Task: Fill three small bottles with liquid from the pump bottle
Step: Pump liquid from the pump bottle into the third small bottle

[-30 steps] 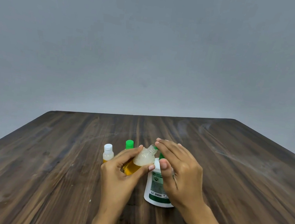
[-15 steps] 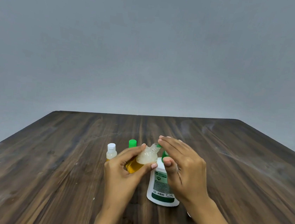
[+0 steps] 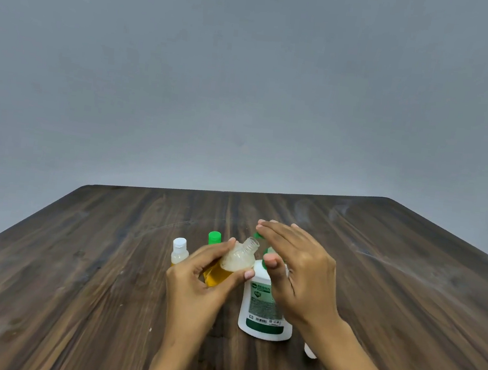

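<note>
Small clear plastic bottle (image 3: pixel 235 264) with no cap sits in the left hand (image 3: pixel 204 283), up off the table and tipped to the right. Yellow liquid fills its lower part, and its open mouth sits just under the green spout (image 3: pixel 258 235) of the white plastic pump bottle (image 3: pixel 262 308). The left thumb and fingers curl around the small bottle and grip it. The right hand (image 3: pixel 302 276) rests on top of the pump with its fingers straight and flat, holding nothing. The pump bottle stands upright on the dark brown wooden table (image 3: pixel 74 272), just right of the small bottle. Behind the left hand stand two more small bottles, one with a white cap (image 3: pixel 179 252) and one with a green cap (image 3: pixel 214 238). A small white thing (image 3: pixel 310 351) lies by the right wrist; I cannot tell what it is.
</note>
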Motion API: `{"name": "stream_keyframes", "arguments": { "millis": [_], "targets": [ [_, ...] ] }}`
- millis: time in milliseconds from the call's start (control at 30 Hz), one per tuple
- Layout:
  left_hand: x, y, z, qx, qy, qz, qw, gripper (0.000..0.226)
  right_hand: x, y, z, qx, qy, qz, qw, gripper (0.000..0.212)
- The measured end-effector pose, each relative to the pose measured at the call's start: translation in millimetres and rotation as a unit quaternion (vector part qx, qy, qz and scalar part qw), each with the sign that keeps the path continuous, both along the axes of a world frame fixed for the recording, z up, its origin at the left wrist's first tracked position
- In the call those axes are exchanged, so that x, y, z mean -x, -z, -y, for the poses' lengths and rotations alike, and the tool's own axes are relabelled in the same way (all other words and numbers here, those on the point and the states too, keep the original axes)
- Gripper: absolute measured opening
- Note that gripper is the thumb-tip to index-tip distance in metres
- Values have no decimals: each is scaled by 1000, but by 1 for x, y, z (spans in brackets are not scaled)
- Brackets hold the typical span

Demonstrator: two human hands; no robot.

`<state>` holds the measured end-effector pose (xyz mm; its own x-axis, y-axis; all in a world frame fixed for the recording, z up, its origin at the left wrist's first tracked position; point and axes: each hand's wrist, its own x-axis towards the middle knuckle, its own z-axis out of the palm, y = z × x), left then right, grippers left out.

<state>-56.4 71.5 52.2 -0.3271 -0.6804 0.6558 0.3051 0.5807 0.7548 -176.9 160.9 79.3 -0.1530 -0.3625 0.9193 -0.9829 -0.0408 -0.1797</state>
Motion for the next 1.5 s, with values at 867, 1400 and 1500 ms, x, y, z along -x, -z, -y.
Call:
{"name": "stream_keyframes", "arguments": {
  "millis": [867, 1400, 1500],
  "targets": [
    [1, 4, -2, 9, -17, 4, 1000, 42, 1, 6, 1, -4, -4, 29, 1000, 61],
    [0, 2, -5, -8, -54, -8, 998, 46, 16, -4, -10, -90, -49, -19, 995, 44],
    [-1, 0, -5, -1, -59, -4, 998, 46, 15, -1, -8, -84, -52, -5, 995, 43]
  ]
}}
